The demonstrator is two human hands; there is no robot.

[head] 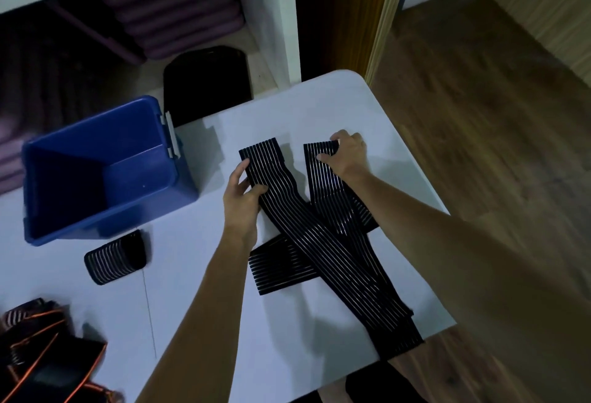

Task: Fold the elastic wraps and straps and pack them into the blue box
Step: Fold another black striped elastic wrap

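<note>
Gripping striped wrap (pixel 323 242) ends, both hands, seemingly.

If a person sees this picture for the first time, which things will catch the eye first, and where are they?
First come the long black striped elastic wraps crossed in the middle of the white table, with the left hand and the right hand each gripping a far end. Next is the blue box, open at the table's left, with a folded striped wrap lying just in front of it.
</note>
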